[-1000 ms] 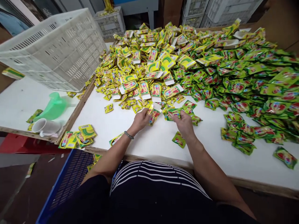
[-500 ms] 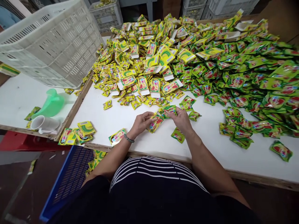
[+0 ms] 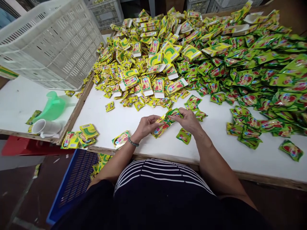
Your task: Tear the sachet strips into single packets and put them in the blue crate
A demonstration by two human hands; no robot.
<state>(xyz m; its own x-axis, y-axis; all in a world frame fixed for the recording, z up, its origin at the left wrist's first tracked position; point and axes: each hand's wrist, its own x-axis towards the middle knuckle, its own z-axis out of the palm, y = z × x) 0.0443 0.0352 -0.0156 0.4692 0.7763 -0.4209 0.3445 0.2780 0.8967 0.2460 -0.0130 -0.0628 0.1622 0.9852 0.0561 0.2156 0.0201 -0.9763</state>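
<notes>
My left hand (image 3: pixel 149 126) is closed on a small yellow-and-green carton (image 3: pixel 160 130), held tilted above the white table. Pinched in my right hand (image 3: pixel 189 119) is a green candy packet (image 3: pixel 174 114), its lower end at the carton's upper end. How far the packet sits inside the carton is hidden by my fingers. A loose green packet (image 3: pixel 183 136) lies just below my right hand, and more green packets (image 3: pixel 192 103) lie beyond it. Near my left wrist a flat carton (image 3: pixel 121 139) rests on the table.
A large heap of yellow cartons and small packets (image 3: pixel 146 84) covers the table's back, with green packets (image 3: pixel 247 76) to the right. Several cartons (image 3: pixel 87 131) lie front left. A white crate (image 3: pixel 55 44), green scoop (image 3: pixel 51 107) and white mug (image 3: pixel 46 127) stand left; a blue crate (image 3: pixel 69 185) sits below.
My right hand has brought the green packet closer against the carton's end, and the packet has turned to line up more with it. The view has shifted slightly.
</notes>
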